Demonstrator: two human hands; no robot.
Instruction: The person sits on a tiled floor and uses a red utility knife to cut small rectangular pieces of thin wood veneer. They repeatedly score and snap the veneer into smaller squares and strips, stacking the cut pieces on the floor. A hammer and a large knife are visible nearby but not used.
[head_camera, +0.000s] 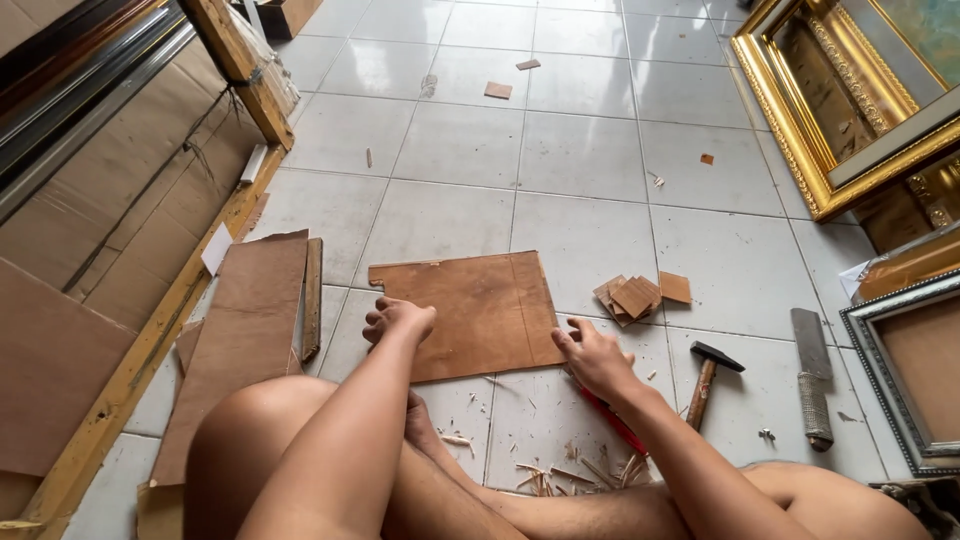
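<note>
Left hand: left hand (398, 320) is resting knuckles-down on the near left part of the plywood sheet (470, 312), fingers curled in loosely, gripping nothing that shows.
Right hand: right hand (592, 358) is pressing on the sheet's near right corner, fingers bent; whether it is holding the red-handled tool (612, 420) running under it, I cannot tell.
Plywood sheet: lying flat on the tiled floor (580, 150), straight ahead of the crossed legs, with a notched far edge.
Hammer: hammer (708, 378) is lying to the right of the sheet, head pointing away, with a flat cleaver-like blade (812, 375) further right.
Offcuts: small wooden squares (640, 296) are sitting just beyond the sheet's right edge; splinters (560, 472) are scattered on its near side.
Risk, slipping: the sheet is likely sliding on smooth tile if the two hands are pressing unevenly.
Risk, cuts: any edge under the right palm is probably endangering fingers and the bare legs close by.
Risk, splinters: bare skin is resting among sharp chips near the sheet.
</note>
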